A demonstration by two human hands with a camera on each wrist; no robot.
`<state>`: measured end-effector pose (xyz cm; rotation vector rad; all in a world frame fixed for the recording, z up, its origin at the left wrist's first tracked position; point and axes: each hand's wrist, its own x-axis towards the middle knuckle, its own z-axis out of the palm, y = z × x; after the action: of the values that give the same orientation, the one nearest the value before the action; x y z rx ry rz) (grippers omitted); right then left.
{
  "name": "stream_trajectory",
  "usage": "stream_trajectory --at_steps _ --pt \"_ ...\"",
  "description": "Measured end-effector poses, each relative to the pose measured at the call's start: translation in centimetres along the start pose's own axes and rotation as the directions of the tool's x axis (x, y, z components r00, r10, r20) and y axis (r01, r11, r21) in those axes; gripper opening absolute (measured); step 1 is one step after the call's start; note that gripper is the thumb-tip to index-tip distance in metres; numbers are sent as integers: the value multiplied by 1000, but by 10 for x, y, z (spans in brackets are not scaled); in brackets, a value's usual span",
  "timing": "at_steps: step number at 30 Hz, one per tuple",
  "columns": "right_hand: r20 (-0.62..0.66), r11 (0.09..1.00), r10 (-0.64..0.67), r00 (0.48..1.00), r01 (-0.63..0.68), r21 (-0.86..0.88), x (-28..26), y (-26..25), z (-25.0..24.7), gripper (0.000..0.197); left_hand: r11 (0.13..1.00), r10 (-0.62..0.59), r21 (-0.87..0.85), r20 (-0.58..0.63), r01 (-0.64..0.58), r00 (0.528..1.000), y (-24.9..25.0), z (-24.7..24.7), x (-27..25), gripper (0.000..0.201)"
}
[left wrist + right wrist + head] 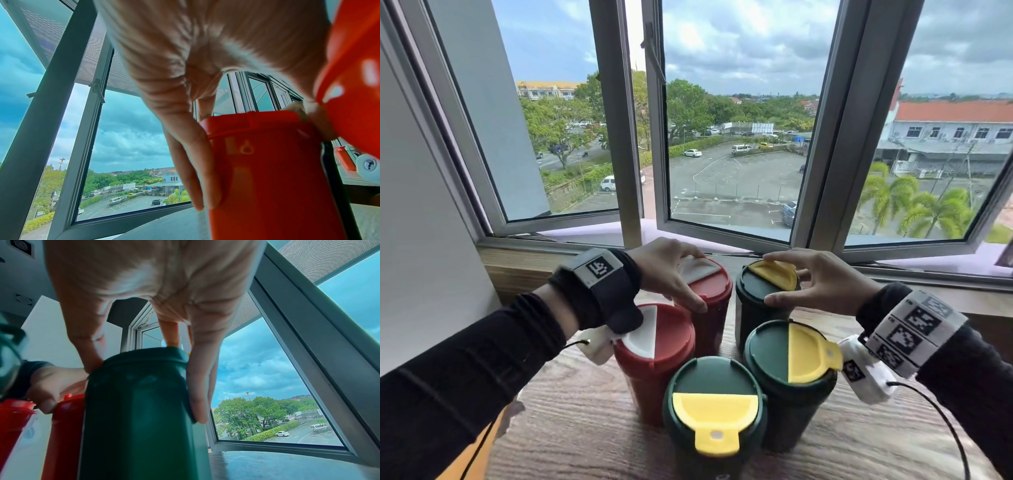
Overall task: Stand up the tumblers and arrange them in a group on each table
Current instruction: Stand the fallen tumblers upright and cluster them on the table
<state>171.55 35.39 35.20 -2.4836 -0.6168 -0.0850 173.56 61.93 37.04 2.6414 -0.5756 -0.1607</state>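
- All five tumblers on this desk (pixel 571 404) look upright already, bunched close by the window.
- My left hand (pixel 667 270) has its grip clamped over the lid of the back red tumbler (pixel 710 301), fingers down its side.
- My right hand (pixel 815 284) is doing the same on the back green tumbler (pixel 753 308), fingertips curled round the lid rim.
- The front red tumbler (pixel 654 363) and two front green tumblers (pixel 714 411) stand untouched.
- Pretty much done here, I reckon; just nudging the back pair in tighter. Can't see any other table.
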Motion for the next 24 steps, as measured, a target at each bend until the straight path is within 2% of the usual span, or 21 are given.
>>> stream_trajectory --at_steps 12,19,24 --pt "18 1000 -11 1000 10 25 3 4 1 76 999 -23 -38 23 24 999 3 1 0 88" --pt "22 1000 -18 1000 18 11 0 5 4 83 993 -55 -99 51 59 997 -2 1 -5 87" --pt "-89 998 -61 994 62 10 -15 9 8 77 995 -31 -97 12 32 999 -2 -2 -21 91"
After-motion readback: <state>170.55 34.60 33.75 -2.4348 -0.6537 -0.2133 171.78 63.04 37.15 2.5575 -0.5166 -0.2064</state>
